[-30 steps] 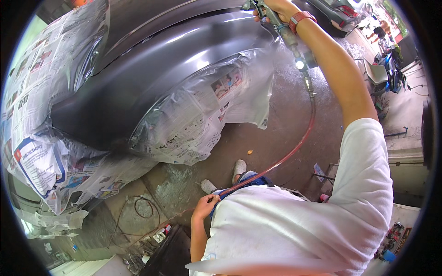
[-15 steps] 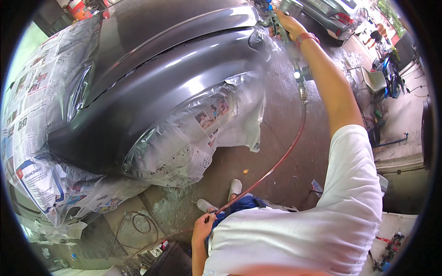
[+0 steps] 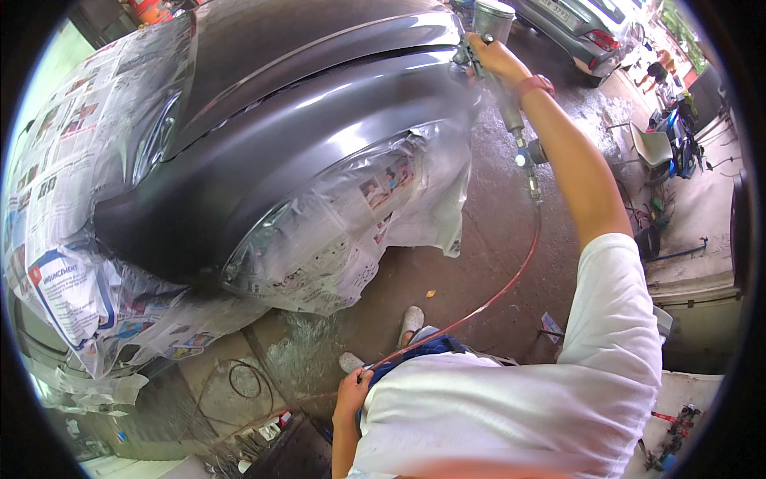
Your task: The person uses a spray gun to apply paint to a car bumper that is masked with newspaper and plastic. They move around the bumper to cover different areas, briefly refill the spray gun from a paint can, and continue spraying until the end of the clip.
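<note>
My right hand [image 3: 496, 62] grips a metal spray gun [image 3: 471, 54] with a silver cup [image 3: 495, 20] on top, at the far end of a dark grey car fender [image 3: 299, 140]. A fitting with a round gauge [image 3: 523, 157] hangs below the grip, joined to a reddish air hose [image 3: 524, 263]. My left hand [image 3: 353, 389] is closed on that hose at my waist. Newspaper and clear plastic [image 3: 339, 247] cover the car below the fender, and more newspaper [image 3: 72, 152] covers its left part. A faint haze shows near the gun.
A grey car [image 3: 582, 32] stands at the upper right, with a person [image 3: 658, 68] beyond it. A white chair [image 3: 648, 140] and a blue two-wheeler [image 3: 678, 140] are on the right. Coiled hose [image 3: 247, 379] lies on the concrete floor [image 3: 479, 303] behind assorted items at lower left.
My right hand and the spray gun have moved lower in the view, and the cup now shows fully. The view has shifted, showing more hood. My left hand still holds the hose.
</note>
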Demonstrator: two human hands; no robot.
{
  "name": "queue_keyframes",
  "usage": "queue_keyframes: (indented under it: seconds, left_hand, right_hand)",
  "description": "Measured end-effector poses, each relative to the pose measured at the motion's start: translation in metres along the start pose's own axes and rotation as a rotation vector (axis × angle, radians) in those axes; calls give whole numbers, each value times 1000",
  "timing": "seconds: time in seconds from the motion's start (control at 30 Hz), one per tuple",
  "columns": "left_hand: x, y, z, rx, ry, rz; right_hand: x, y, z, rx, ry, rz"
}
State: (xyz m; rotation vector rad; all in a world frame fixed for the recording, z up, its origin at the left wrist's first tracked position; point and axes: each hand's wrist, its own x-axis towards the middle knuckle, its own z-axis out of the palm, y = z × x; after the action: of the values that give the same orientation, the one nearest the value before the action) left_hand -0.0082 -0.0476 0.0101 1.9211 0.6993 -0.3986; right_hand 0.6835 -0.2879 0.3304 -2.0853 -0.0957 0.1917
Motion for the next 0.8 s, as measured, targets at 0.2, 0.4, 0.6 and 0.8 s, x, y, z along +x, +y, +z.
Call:
queue_keyframes:
  seconds: [0.2,0.4,0.6,0.8]
  left_hand:
    - [-16,-50,-33,26,55,3]
    - [-49,-127,-75,-79,102,53]
    - [-93,-219,-111,-261,125,-47]
    - [-150,-301,-133,-486,264,-156]
  right_hand:
    - [-95,-78,84,41,-123,-135]
    - [-168,-168,188,7,-295,-189]
    - [-261,-247,312,45,-423,-334]
    - [-357,-308,431,230,-536,-336]
